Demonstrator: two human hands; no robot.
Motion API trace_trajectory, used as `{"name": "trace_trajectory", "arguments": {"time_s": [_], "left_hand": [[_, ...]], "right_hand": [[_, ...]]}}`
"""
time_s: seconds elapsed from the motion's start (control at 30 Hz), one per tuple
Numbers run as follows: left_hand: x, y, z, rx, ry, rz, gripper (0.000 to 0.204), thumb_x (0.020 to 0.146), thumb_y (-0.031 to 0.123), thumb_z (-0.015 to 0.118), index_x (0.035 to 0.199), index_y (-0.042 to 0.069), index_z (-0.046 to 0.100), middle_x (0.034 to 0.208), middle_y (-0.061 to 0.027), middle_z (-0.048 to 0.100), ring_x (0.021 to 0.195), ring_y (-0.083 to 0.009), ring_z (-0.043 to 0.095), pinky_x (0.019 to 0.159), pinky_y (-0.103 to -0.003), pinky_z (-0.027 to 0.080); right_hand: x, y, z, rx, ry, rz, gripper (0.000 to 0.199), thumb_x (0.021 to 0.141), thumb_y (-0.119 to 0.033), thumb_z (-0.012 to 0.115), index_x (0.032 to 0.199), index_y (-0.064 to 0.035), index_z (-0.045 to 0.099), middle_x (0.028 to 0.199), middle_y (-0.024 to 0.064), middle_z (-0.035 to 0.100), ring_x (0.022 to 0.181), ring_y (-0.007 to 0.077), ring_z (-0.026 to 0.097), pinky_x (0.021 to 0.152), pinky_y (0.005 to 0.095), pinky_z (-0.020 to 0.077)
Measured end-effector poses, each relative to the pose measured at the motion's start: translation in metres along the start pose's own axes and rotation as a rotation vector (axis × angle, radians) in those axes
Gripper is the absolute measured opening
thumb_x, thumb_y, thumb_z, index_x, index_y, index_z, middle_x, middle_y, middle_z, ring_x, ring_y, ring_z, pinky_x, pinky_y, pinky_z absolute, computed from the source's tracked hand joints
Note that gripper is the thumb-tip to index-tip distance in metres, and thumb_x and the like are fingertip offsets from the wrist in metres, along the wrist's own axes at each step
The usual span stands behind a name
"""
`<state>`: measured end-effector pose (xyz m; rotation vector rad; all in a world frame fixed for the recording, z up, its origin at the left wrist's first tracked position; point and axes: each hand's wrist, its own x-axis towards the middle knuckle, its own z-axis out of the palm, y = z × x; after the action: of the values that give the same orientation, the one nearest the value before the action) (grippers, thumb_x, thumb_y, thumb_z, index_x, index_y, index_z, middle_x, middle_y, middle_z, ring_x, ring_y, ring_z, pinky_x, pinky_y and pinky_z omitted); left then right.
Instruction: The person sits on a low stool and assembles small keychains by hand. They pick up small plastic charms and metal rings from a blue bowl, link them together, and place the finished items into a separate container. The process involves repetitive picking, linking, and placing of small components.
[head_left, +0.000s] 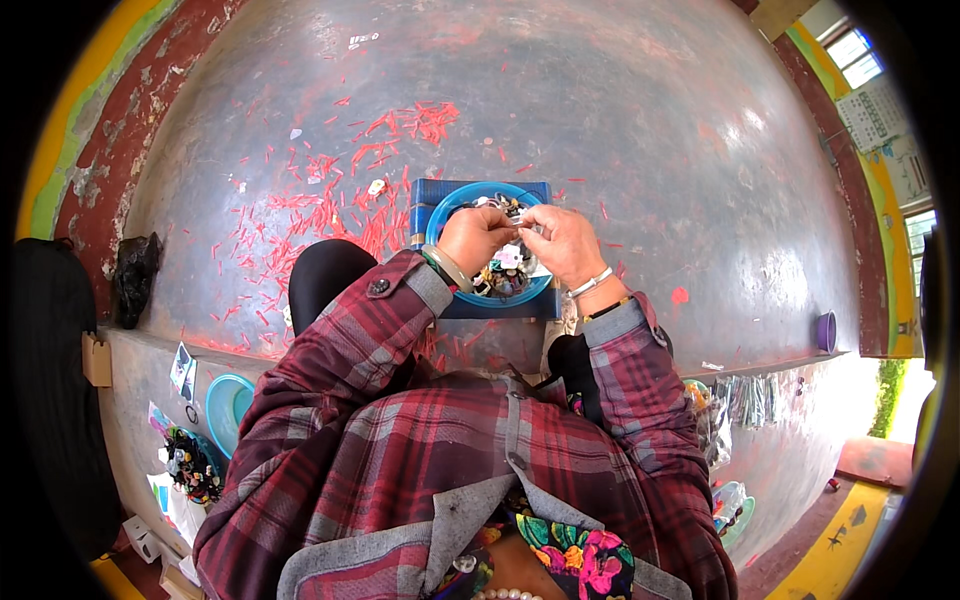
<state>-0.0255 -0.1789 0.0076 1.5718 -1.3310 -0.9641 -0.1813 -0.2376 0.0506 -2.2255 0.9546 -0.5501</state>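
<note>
Head view: a broad grey concrete floor (pixel 620 130) fills most of the picture, and it is strewn to the left of centre with many small red scraps (pixel 330 195). At the lower edge the wearer's plaid shirt (pixel 440 450) is seen, with both sleeves reaching forward. On the floor ahead of the knees a blue tray (pixel 425 200) is set, and in it lies a blue round bowl (pixel 445 215) holding a heap of small mixed pieces (pixel 503 272), dark and pale, too small to be told apart.

Above the bowl the left hand (pixel 473 238) and the right hand (pixel 562 243) are brought close together, fingertips meeting; a tiny pale item (pixel 528 229) appears to be pinched between them, though what it is cannot be told. A green bangle is worn on the left wrist and a pale band on the right.

Judged from the scraps scattered about and the bowl still well filled, a good share of the work seems done and much seems left. A second blue bowl (pixel 228 405) and another pile of small pieces (pixel 190 465) lie at lower left, and a purple cup (pixel 826 331) stands well apart on the right.
</note>
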Motion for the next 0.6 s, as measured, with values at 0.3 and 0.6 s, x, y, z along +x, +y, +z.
{"name": "trace_trajectory", "arguments": {"time_s": [0.3,0.6], "left_hand": [[0.007,-0.014,0.003,-0.199,-0.072,-0.031,0.022,0.075,0.015,0.067,0.087,-0.002,0.063,0.076,-0.0077,0.063,0.066,-0.0129,0.057,0.058,-0.028,0.045],[0.002,0.011,-0.010,-0.426,-0.106,-0.308,0.014,0.076,0.010,0.064,0.087,0.002,0.062,0.074,-0.0023,0.063,0.056,-0.0052,0.052,0.045,-0.019,0.039]], "right_hand": [[0.004,0.027,0.006,0.362,0.085,0.182,0.012,0.076,-0.010,0.063,0.082,-0.0008,0.064,0.069,0.0031,0.062,0.054,0.0076,0.054,0.047,0.0235,0.0418],[0.004,0.020,-0.007,0.684,-0.039,0.403,0.015,0.076,-0.011,0.064,0.083,0.0016,0.064,0.065,0.0029,0.060,0.042,0.0065,0.049,0.035,0.0201,0.0345]]}}
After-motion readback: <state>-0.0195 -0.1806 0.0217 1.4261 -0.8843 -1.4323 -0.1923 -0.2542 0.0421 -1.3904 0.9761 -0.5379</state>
